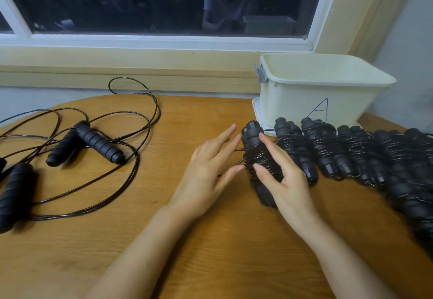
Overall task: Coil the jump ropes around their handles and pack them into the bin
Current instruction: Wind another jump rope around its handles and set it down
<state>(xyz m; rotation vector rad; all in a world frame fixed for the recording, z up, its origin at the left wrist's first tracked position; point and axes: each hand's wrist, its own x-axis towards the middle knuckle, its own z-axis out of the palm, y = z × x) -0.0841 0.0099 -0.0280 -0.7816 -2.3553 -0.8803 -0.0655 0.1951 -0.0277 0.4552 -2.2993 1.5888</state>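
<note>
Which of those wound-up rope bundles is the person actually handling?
The leftmost bundle in the row: the right hand holds it and the left hand touches its side. The other bundles lie untouched to its right.

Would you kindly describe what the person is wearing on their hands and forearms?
Nothing: the left hand and right hand are bare, without gloves, rings or a watch, and both forearms show no sleeve down to the frame's edge.
</note>
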